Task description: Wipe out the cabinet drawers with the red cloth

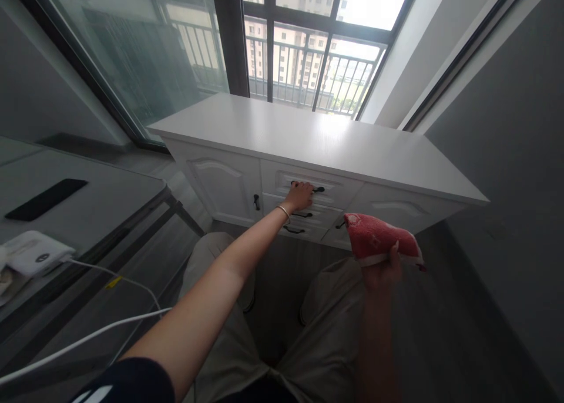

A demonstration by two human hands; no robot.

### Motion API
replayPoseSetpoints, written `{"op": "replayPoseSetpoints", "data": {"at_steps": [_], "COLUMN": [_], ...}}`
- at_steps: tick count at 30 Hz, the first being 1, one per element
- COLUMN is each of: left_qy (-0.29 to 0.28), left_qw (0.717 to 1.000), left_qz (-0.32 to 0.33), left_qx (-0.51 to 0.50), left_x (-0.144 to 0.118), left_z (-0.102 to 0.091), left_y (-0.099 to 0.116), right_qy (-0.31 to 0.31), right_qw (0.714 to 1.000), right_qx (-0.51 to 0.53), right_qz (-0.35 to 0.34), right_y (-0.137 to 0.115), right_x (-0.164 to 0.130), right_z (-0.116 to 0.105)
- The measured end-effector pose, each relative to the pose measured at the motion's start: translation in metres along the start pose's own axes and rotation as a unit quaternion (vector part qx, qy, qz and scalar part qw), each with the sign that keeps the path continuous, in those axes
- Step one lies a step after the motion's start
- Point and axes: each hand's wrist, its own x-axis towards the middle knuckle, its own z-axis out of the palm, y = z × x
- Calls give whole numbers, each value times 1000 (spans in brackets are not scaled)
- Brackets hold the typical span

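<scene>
Head view: the top drawer's black handle (308,187), at the cabinet (326,138) front's middle, is gripped by the left hand (299,196); a red cloth (379,239) is pinched in the right hand (382,269). A straight, level pull is advised.

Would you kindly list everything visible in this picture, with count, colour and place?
cabinet: one, white, under the window, straight ahead.
drawer handles: three, black, stacked at the cabinet's middle; the top handle is partly covered by the left hand.
door knob: one, black, on the cabinet's left door.
cloth: one, red, folded, held in front of the cabinet's right door.
window: one, dark frame, behind the cabinet, railing outside.
table: one, grey, far left.
flat dark object: one, black, on the table.
white device: one, at the table's near edge.
cables: two, white, lower left.
bracelet: one, silvery, on the left wrist.
left hand: grip on the top drawer handle.
right hand: grip on the cloth.
</scene>
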Motion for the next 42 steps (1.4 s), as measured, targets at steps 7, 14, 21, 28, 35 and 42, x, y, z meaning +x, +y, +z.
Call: {"op": "replayPoseSetpoints", "data": {"at_steps": [7, 14, 21, 28, 35, 42], "left_qy": [15, 3, 7, 65, 252, 140], "left_qw": [1000, 1000, 999, 993, 946, 979], "left_qz": [-17, -4, -10, -11, -24, -71], "left_qx": [9, 1, -36, -95, -205, -134], "left_x": [-2, 0, 2, 4, -46, -86], "left_z": [1, -5, -3, -7, 10, 88], "left_y": [8, 4, 4, 0, 0, 7], "right_qy": [49, 82, 93, 78, 80, 72], "right_qw": [996, 992, 990, 988, 986, 987], "right_qx": [52, 51, 43, 36, 23, 22], "right_qz": [62, 83, 96, 129, 146, 142], "right_y": [26, 39, 39, 45, 51, 51], "right_x": [-6, -7, -9, -5, -4, -4], "right_z": [-46, -55, -54, -62, -61, -64]}}
